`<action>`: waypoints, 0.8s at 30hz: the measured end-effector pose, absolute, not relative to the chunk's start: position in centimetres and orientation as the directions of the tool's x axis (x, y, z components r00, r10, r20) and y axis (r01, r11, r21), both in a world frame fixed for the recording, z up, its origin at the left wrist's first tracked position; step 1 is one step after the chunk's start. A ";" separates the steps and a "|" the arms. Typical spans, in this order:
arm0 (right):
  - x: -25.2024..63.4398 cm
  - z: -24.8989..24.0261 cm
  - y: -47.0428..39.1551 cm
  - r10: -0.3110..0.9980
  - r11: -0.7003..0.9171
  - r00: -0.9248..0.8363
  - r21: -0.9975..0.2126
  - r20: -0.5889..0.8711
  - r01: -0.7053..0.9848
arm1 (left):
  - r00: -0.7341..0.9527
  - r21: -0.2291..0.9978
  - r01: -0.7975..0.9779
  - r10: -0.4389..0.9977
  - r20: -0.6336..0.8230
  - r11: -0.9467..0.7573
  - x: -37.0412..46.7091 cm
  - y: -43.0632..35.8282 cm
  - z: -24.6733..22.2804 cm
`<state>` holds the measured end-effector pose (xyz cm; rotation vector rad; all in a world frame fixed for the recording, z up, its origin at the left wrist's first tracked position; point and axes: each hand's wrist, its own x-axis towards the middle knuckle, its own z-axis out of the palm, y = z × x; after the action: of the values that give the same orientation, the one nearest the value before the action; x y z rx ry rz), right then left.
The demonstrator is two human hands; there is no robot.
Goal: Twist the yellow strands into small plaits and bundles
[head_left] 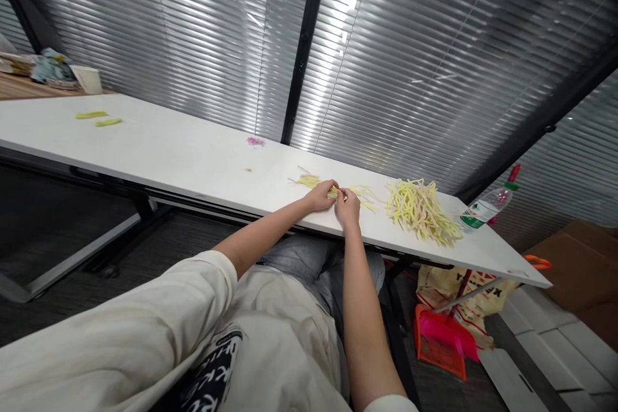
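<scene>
Long thin yellow-green strands lie in a loose bundle (309,180) near the front edge of the white table (193,161). My left hand (322,196) is closed around this bundle. Touching it on the right, my right hand (347,206) has its fingers pinched together at the strands; what exactly they grip is too small to make out. Loose strand ends (364,193) stick out beyond my right hand. Farther right lies a large heap of similar strands (422,211).
A plastic bottle (485,207) lies tilted at the right end. Pink bits (255,141) are near the back edge, two yellow-green strips (108,121) far left, beside a white cup (87,79). An orange dustpan (439,344) and boxes (550,328) are low right.
</scene>
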<state>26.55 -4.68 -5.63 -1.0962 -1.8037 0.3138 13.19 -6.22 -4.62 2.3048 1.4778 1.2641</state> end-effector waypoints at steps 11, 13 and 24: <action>26.7 -5.2 -5.4 0.813 0.539 -0.153 -0.626 0.562 0.564 | 0.227 0.505 0.717 0.846 0.483 -0.481 13.4 -7.0 -4.2; 26.8 -5.1 -5.7 0.807 0.548 -0.159 -0.620 0.569 0.562 | 0.230 0.505 0.722 0.853 0.469 -0.473 13.5 -7.1 -4.2; 26.8 -5.3 -5.6 0.807 0.563 -0.175 -0.643 0.564 0.520 | 0.231 0.462 0.768 0.865 0.446 -0.443 13.5 -6.6 -4.4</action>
<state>26.82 -5.64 -5.34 -1.0839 -1.8435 0.3778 13.49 -6.61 -4.41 2.3473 1.5702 1.0036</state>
